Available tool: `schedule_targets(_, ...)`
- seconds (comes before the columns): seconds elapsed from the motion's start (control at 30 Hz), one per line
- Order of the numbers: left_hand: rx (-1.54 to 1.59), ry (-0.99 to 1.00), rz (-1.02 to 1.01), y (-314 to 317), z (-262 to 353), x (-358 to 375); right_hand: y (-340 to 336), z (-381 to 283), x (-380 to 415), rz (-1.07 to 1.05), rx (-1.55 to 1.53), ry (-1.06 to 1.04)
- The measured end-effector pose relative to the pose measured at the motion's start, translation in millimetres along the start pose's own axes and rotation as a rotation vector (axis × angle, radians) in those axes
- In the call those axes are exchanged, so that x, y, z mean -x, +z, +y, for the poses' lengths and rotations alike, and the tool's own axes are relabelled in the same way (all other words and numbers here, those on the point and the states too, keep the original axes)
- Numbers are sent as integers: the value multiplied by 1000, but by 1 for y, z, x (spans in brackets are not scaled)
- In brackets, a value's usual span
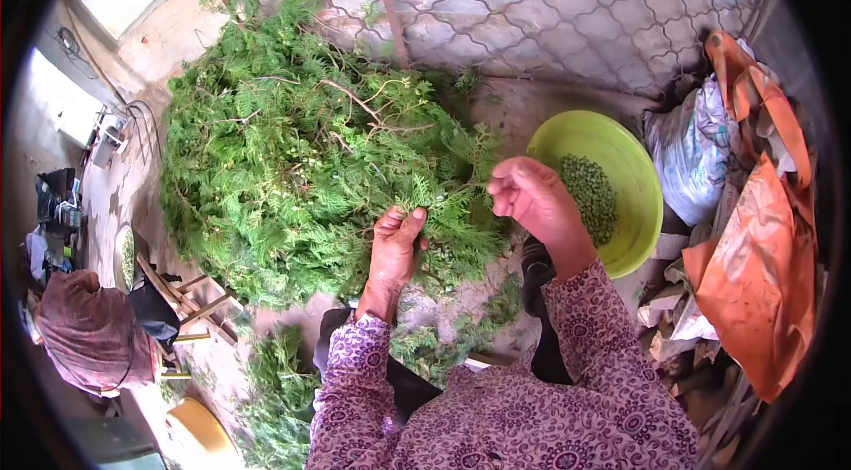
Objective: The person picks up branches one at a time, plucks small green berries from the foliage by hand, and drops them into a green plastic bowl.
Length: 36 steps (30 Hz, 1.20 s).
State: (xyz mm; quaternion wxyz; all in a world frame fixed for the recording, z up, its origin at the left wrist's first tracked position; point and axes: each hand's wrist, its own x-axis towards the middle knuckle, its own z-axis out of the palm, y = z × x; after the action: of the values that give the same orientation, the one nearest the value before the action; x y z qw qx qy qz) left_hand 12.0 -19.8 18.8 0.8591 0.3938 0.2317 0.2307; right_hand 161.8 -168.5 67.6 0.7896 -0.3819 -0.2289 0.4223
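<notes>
My left hand (396, 246) is closed around a leafy evergreen sprig (434, 200), thumb pressed on top, at the near side of a large pile of cut evergreen branches (284, 142). Raised to the right of it, my right hand (539, 199) has its fingers curled together in a pinch. Whatever may be between those fingertips is too small to make out. Behind that hand stands a yellow-green basin (640, 195), with many small green cones or berries (589, 197) gathered in its bottom. My right hand overlaps the basin's left edge in view.
A wire mesh screen (532, 0) runs along the back. White sacks (691, 151) and an orange sheet (753, 266) lie at the right. To the left are a person in a dark covering (93, 332), a wooden stool frame (199, 306) and a yellow container (199, 430). Loose greenery (279, 399) covers the near floor.
</notes>
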Motion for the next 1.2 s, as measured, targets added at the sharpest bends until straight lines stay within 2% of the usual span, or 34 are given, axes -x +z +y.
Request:
schedule_targets(0.03, -5, -8, -3, 0, -3, 0, 3, 3, -1, 9, -5, -3)
schedule_targets(0.1, -52, -51, -62, -3, -8, -2, 13, 11, -3, 178, 460, 90)
schedule_targets(0.13, -58, -59, -65, -1, -10, -1, 12, 17, -3, 120, 559, 88)
schedule_targets(0.17, -74, -67, -79, 1, -10, 0, 12, 20, -4, 126, 554, 88)
schedule_targets(0.23, -93, -76, -93, 5, -9, 2, 10, 27, -7, -20, 609, 191)
schedule_targets(0.27, -110, -83, -86, 7, -8, 2, 6, 36, -10, -53, 607, 132)
schedule_targets(0.4, -94, -97, -109, 4, -7, 1, 8, 36, -5, -31, 724, 131)
schedule_targets(0.47, -58, -52, -91, 6, -13, -1, 10, 42, -4, 38, 755, -11)
schedule_targets(0.57, 11, -26, -67, 10, -7, 2, 11, 45, -6, 117, 821, -87)
schedule_targets(0.6, 45, -50, -62, 11, -5, 3, 10, 40, -8, 115, 823, -88)
schedule_targets(0.67, 71, 1, -42, 7, -3, 5, 3, 23, -15, 312, 431, 110)
schedule_targets(0.7, 99, 52, -19, 4, -2, 4, -1, 20, -15, 309, 434, 105)
schedule_targets(0.8, 124, -2, -56, -1, 1, 2, -3, 20, -11, 148, 151, 168)
schedule_targets(0.83, 108, -54, -63, 1, 4, 3, 1, 24, -11, 149, 151, 170)
schedule_targets(0.9, 120, -51, -96, 6, 4, 4, 7, 31, -12, 12, 129, 333)
schedule_targets(0.97, 82, -55, -136, 6, 2, 4, 12, 38, -10, -8, 229, 321)
schedule_targets(1.07, 59, -55, -164, 2, -1, 0, 13, 38, -10, -162, 431, 306)
schedule_targets(1.2, 2, -35, -111, 6, -7, -1, 10, 39, -7, -107, 433, 302)
